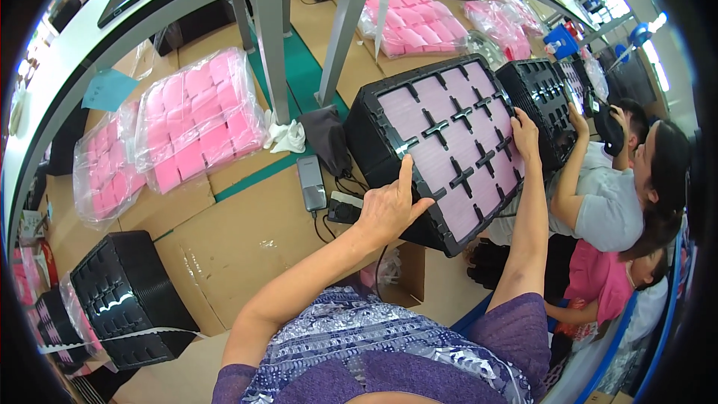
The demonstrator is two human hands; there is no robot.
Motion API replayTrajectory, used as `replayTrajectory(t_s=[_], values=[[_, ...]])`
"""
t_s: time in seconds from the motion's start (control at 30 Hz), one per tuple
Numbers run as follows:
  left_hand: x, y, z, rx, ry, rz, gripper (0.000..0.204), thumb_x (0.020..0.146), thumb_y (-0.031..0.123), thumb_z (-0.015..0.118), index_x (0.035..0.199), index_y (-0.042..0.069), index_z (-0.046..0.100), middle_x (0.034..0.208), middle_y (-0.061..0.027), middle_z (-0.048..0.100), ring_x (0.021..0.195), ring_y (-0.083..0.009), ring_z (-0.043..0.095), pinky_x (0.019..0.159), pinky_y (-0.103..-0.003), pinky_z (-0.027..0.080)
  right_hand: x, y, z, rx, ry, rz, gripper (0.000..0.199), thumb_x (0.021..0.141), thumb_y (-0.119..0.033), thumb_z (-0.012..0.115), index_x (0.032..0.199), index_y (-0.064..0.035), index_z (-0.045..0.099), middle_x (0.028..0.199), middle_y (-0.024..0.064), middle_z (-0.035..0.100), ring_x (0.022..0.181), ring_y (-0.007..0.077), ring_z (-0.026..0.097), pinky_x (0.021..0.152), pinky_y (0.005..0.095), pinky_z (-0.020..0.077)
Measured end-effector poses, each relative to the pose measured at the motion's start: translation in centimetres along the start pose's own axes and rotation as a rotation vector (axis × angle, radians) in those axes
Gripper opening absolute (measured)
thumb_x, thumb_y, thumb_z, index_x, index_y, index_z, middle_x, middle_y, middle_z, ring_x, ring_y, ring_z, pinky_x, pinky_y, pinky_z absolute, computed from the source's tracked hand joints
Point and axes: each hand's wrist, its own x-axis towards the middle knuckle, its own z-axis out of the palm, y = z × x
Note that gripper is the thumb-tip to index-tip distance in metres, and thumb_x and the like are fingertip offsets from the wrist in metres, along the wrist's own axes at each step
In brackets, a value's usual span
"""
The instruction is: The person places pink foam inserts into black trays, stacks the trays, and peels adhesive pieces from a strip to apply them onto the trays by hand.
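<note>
A stack of black plastic trays stands tilted on the bench in front of me. Pale pink sheets fill the top tray's compartments, between black cross-shaped dividers. At its near left rim is my left hand, index finger stretched out onto the rim and thumb spread apart; it holds nothing. My right hand has its fingers bent over the right rim of the stack, gripping that edge. Some fingertips are hidden against the tray.
Bagged pink foam pieces lie left, with more pink packs behind. A grey handheld device, dark pouch and white gloves lie nearby. Another black tray stack stands lower left. Co-workers sit right; metal posts rise ahead.
</note>
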Motion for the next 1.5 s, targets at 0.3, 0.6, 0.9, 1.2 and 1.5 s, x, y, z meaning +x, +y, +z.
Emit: replayTrajectory(t_s=[0.3,0.6,0.9,1.2,1.5], values=[[0.7,-1.2,-0.5,-0.012,0.032,-0.023,0.084,0.082,0.031,0.073,0.139,-0.011,0.027,0.073,-0.0194,0.064,0.064,-0.0356,0.066,0.053,-0.042,0.051,1.4,-0.4,0.6,-0.136,-0.003,0.060,0.040,0.091,-0.025,0.055,0.125,-0.0041,0.060,0.110,0.0224,0.067,0.105,0.0378,0.063,0.094,0.0415,0.0466],[-11.7,-4.9,-10.1,-0.416,0.361,-0.285,0.081,0.084,0.012,0.067,0.150,0.002,0.021,0.088,-0.0110,0.060,0.070,-0.0206,0.063,0.067,-0.036,0.052,-11.3,-22.5,-5.9,0.102,0.233,-0.382,0.035,0.099,-0.014,0.052,0.128,0.0037,0.056,0.127,0.0200,0.060,0.116,0.0304,0.058,0.099,0.0361,0.0433],[-35.2,-9.4,-36.1,-0.788,1.903,-0.162,0.059,0.090,0.008,0.063,0.139,0.010,0.030,0.098,-0.0067,0.055,0.076,-0.0164,0.062,0.067,-0.034,0.057,-32.6,-53.8,13.5,1.092,-1.458,-0.626,0.029,0.098,-0.016,0.054,0.118,0.0040,0.060,0.105,0.0101,0.068,0.094,0.0146,0.063,0.079,0.0292,0.0518],[-56.3,-5.5,-43.7,0.736,1.959,-0.791,0.038,0.083,0.005,0.063,0.118,0.002,0.050,0.106,-0.0128,0.061,0.103,-0.0294,0.057,0.088,-0.043,0.048,-44.5,-67.6,33.0,1.194,-1.477,0.322,0.042,0.100,-0.050,0.043,0.092,-0.0097,0.051,0.085,0.0030,0.054,0.081,0.0158,0.055,0.074,0.0367,0.0501],[-76.7,-23.7,-49.9,-0.179,1.277,-1.222,0.028,0.093,0.032,0.061,0.098,0.005,0.065,0.089,-0.0040,0.067,0.077,-0.0205,0.064,0.073,-0.036,0.053,-48.1,-68.8,31.1,1.120,-1.369,0.329,0.053,0.100,-0.058,0.036,0.109,-0.0095,0.056,0.096,0.0029,0.059,0.084,0.0160,0.056,0.075,0.0351,0.0496]])
